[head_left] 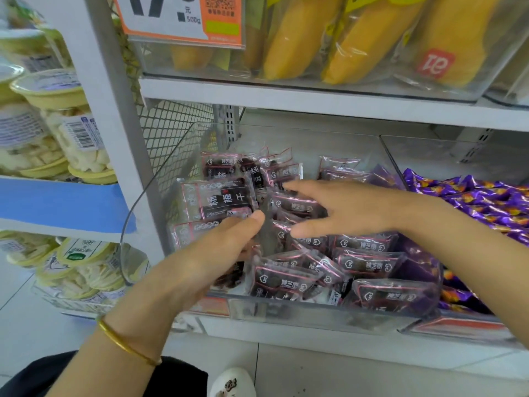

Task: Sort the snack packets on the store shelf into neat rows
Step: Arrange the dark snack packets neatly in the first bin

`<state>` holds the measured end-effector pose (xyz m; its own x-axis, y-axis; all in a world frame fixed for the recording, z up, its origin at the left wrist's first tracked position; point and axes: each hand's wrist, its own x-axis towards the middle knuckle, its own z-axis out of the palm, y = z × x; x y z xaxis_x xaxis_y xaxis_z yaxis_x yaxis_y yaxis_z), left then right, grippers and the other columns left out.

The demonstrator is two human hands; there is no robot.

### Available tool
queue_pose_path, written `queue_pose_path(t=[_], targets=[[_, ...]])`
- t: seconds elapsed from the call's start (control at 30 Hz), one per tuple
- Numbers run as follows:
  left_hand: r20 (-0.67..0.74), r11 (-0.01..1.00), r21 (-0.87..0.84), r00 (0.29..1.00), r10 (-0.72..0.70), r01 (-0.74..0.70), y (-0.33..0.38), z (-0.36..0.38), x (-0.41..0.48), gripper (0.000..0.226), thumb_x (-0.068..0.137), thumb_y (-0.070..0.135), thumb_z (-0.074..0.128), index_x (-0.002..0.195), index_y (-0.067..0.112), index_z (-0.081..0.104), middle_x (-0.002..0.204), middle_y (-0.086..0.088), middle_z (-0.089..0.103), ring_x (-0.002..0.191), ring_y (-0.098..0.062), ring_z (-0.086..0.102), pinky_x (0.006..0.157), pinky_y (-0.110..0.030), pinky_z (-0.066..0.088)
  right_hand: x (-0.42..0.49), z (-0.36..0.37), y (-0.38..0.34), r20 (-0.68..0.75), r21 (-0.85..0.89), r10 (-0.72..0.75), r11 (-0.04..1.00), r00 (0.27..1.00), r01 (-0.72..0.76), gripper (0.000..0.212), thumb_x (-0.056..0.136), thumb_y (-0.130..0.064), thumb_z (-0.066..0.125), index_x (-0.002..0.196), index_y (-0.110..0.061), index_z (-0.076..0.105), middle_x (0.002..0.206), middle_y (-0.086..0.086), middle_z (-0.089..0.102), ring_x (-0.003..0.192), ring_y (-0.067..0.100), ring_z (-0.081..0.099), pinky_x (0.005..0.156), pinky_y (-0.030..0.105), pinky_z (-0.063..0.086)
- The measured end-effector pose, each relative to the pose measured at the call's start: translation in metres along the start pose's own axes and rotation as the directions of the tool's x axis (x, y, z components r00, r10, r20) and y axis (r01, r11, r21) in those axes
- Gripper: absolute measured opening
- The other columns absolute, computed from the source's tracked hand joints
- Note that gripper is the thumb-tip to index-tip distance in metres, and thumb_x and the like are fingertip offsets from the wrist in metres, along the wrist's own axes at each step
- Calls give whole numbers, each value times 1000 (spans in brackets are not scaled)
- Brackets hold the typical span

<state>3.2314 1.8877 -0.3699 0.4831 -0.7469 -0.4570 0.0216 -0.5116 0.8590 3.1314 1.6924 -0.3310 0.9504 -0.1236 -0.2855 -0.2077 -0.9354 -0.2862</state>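
Head view: dark snack packets [369, 263] lie jumbled in a clear bin [289, 312] on the lower shelf [286, 340], some standing at the far left. The left hand [223, 250] reaches into the bin's near left, thumb straight on top and fingers curled under, gripping some packets. The right hand [346, 210] is spread wide with straight fingers, its fingertips resting on packets in the middle. Purple wrappers [486, 202] fill the bin to the right.
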Motion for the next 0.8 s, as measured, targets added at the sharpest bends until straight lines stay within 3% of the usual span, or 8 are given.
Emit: queue_pose_path(t=[0.1, 0.17, 0.27, 0.43, 0.57, 0.67, 0.8], targets=[[107, 957, 284, 994, 36, -66, 2, -11, -9, 68, 59, 84, 54, 114, 43, 49, 118, 12, 57, 111, -10, 55, 102, -38, 42, -14, -5, -3, 87, 68, -47, 997, 995, 42, 103, 69, -57, 71, 145, -44, 3, 154, -21, 9, 134, -4, 16, 107, 17, 16], [208, 917, 384, 978, 28, -108, 2, -10, -11, 71, 55, 72, 65, 116, 44, 43, 111, 13, 58, 103, -4, 57, 96, -30, 46, -16, -4, -5, 141, -73, -47, 996, 989, 57, 112, 63, -55, 77, 146, -42, 3, 152, -21, 7, 136, 0, 16, 112, 23, 18], [250, 882, 435, 965, 74, -180, -1, -7, -4, 50, 74, 45, 74, 112, 39, 42, 101, 7, 56, 90, -10, 55, 83, -29, 47, -11, 1, -8, 141, -296, -42, 952, 989, 83, 116, 60, -57, 78, 148, -33, 6, 149, -14, 12, 135, 12, 26, 110, 35, 28], [257, 907, 350, 955, 147, -234, 0, -4, 6, 27, 83, 24, 69, 101, 24, 49, 82, -2, 53, 74, -13, 51, 72, -32, 43, -6, -2, -2, 98, -203, -83, 974, 992, 102, 95, 71, -43, 76, 146, -24, 21, 143, -6, 29, 126, 13, 37, 104, 31, 35], [319, 898, 310, 924, 210, -311, 2, -8, 5, 23, 85, 13, 66, 101, 17, 51, 76, 5, 55, 65, -1, 51, 64, -17, 42, -2, -1, 2, 39, -152, -110, 982, 993, 115, 78, 79, -40, 70, 144, -22, 30, 140, -2, 37, 126, 15, 39, 104, 33, 35], [380, 866, 350, 899, 217, -357, 3, -3, 5, 24, 86, 16, 66, 102, 25, 51, 86, 6, 58, 74, -3, 52, 72, -21, 42, 2, 2, 1, -20, -193, -101, 977, 995, 96, 69, 81, -44, 65, 140, -26, 35, 138, -2, 41, 122, 17, 44, 100, 38, 39], [355, 845, 423, 917, 180, -329, 5, 12, 4, 28, 88, 29, 62, 110, 31, 44, 99, -6, 56, 82, -10, 50, 79, -31, 43, 4, 4, 1, -53, -220, -116, 970, 992, 101, 64, 81, -46, 65, 137, -28, 40, 133, -3, 45, 117, 18, 47, 95, 40, 42]])
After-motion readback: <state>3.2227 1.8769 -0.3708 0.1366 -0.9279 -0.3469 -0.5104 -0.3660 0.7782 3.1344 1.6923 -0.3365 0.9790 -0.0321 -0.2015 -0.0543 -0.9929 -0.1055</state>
